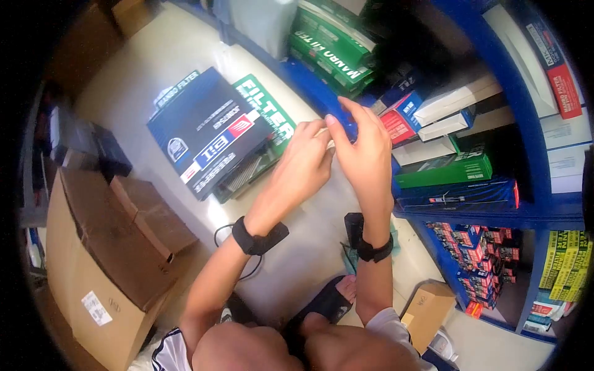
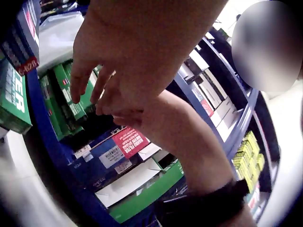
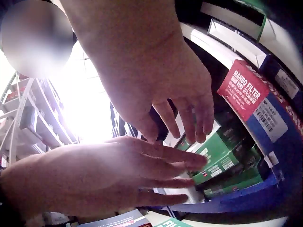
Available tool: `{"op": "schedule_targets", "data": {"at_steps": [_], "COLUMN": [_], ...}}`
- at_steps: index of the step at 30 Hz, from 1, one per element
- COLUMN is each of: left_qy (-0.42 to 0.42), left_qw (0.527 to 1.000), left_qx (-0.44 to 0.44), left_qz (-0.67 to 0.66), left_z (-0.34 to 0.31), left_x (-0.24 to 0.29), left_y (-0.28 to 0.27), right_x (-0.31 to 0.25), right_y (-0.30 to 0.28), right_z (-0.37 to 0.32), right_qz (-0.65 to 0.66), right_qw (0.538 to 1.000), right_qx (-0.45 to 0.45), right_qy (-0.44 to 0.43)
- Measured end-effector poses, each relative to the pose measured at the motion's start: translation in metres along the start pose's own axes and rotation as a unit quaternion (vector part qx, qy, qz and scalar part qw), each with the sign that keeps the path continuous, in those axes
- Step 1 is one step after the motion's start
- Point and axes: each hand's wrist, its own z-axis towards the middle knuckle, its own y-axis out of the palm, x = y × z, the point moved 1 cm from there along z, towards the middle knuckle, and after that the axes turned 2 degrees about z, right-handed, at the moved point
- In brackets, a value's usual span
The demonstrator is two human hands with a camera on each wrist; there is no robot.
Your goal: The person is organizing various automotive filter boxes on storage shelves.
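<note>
My left hand and right hand are raised together in front of me, the fingertips of one overlapping the other in the head view. In the right wrist view the left hand's fingers reach out fairly straight below the loosely bent fingers of the right. Nothing shows gripped in either hand. Below and left of them, a dark blue filter box lies on top of other flat boxes, beside a green filter box. Both wrists wear black bands.
Blue shelving on the right holds green, red and blue filter boxes, including a green one and red-and-blue one. A large open carton stands at the left. A small carton sits low on the right.
</note>
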Motion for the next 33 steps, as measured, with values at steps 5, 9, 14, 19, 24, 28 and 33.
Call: {"op": "schedule_targets", "data": {"at_steps": [5,9,14,19,24,28,33], "left_qy": [-0.043,-0.072,-0.195,-0.326,-0.378,-0.371,-0.387], "left_qw": [0.991,0.964,0.873,0.862,0.862,0.857,0.837], "left_qx": [0.084,0.175,0.308,0.357,0.331,0.338,0.347], "left_qz": [0.091,0.184,0.325,0.151,-0.065,-0.114,-0.172], "left_z": [-0.048,-0.087,-0.133,-0.164,-0.179,-0.181,-0.178], "left_x": [-0.001,-0.020,-0.045,-0.079,-0.105,-0.113,-0.107], "left_y": [-0.053,-0.085,-0.099,-0.106,-0.103,-0.103,-0.113], "right_x": [-0.004,-0.012,-0.005,0.010,0.019,0.021,0.035], "right_y": [0.033,0.073,0.117,0.141,0.154,0.156,0.162], "right_z": [-0.017,-0.031,-0.036,-0.037,-0.038,-0.039,-0.044], "right_qz": [-0.004,0.037,0.055,0.061,0.148,0.180,0.224], "right_qw": [0.999,0.996,0.995,0.994,0.982,0.970,0.951], "right_qx": [-0.014,-0.067,-0.072,-0.092,-0.086,-0.084,-0.097], "right_qy": [-0.039,-0.040,-0.031,0.026,0.076,0.139,0.187]}}
